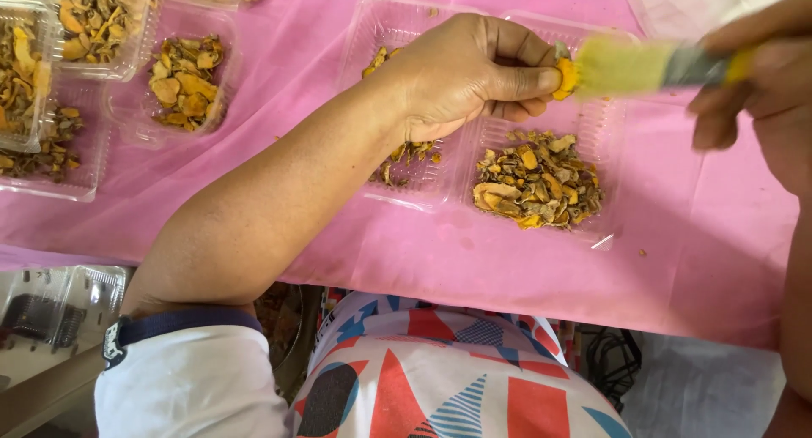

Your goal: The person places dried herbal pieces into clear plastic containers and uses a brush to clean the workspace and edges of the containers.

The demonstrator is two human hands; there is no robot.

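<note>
Yellow dried slice pinched in left hand, touching right hand's brush.

Clear glossy plastic clamshell tray, matt pink cloth over the worktop, dried yellow root slices looked rough and wrinkled, brush bristles looked soft, stained yellow.

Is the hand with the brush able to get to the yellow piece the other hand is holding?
Probably yes. The right hand holds a brush whose bristles already meet the orange-yellow piece pinched by the left hand; nothing lies between.
</note>
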